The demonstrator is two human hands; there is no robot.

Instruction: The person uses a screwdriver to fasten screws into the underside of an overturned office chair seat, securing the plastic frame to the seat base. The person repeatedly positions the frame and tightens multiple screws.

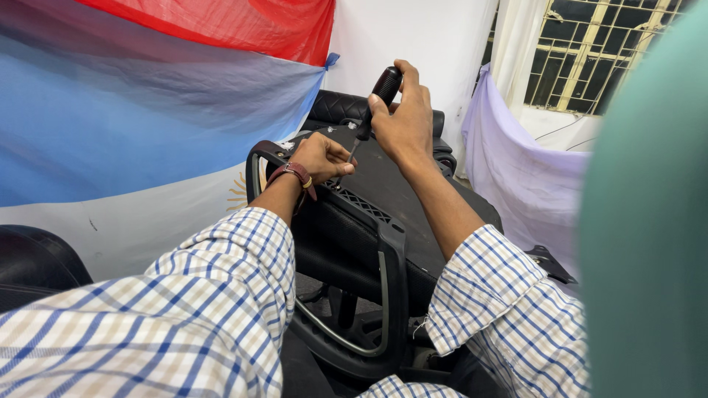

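1. An upturned black office chair (369, 221) fills the middle of the frame, its underside facing the camera. It looks heavy and rigid, a thing likely best steadied by its looped armrest (391, 295) or its seat edge rather than lifted one-handed.
2. Behind the chair hangs a large cloth in red, blue and white (147, 110); to the right of the chair, a pale lilac sheet (516, 169) drapes below a barred window (590, 44).
3. Above the chair, the right hand (405, 121) is clenched around the thick black handle of a screwdriver (376, 99). The handle looks ribbed and stiff, offering a secure hold; the thin metal shaft slants down toward the chair's underside.
4. Just left of the shaft, the left hand (321, 158), a brown strap (295, 175) at its wrist, pinches at the tool's tip, its grip closed on something too small to make out, resting against the chair.
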